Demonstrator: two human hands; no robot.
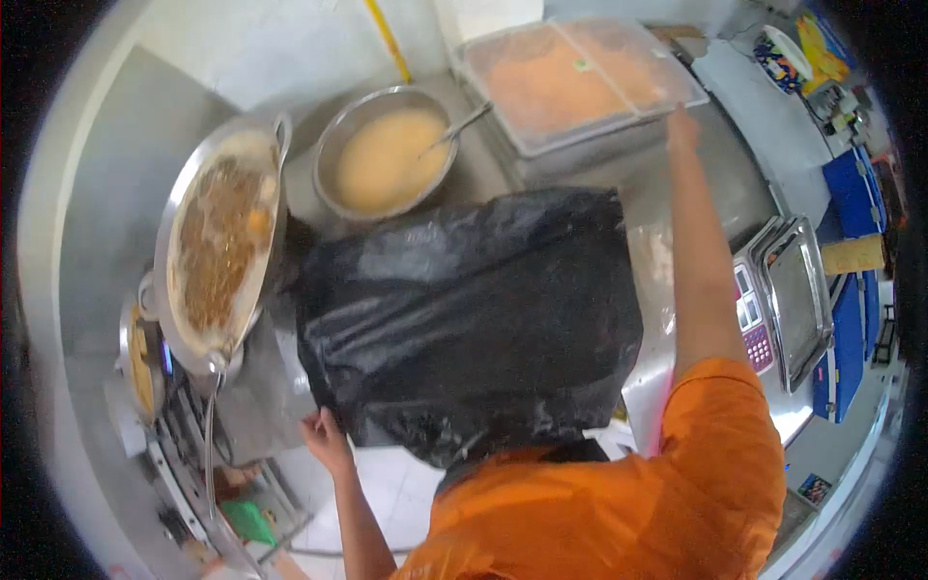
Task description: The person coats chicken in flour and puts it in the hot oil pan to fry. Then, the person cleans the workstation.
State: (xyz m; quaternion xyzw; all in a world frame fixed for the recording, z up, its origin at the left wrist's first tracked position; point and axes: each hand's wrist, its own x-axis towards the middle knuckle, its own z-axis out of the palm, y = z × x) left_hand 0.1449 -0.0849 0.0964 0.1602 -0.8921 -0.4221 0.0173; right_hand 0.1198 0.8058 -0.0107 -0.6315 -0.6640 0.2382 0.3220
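Note:
My left hand (pixel 331 443) is at the lower left corner of a wide black plastic sheet (pixel 474 319), its fingers curled together at the edge. The sheet spreads in front of my orange shirt and covers the middle of the counter; whether it is a bag or an apron I cannot tell. My right arm stretches forward. At its end my right hand (pixel 683 130) touches the front right corner of a lidded clear plastic container (pixel 570 77) filled with something orange. Its fingers are small and blurred.
A metal bowl (pixel 324 174) of pale yellow liquid holds a metal utensil (pixel 469 126). Left of it stands a large pan (pixel 164 242) with brown food and frothy oil. A scale with a purple keypad (pixel 759 348) and a metal tray (pixel 800 304) are at right.

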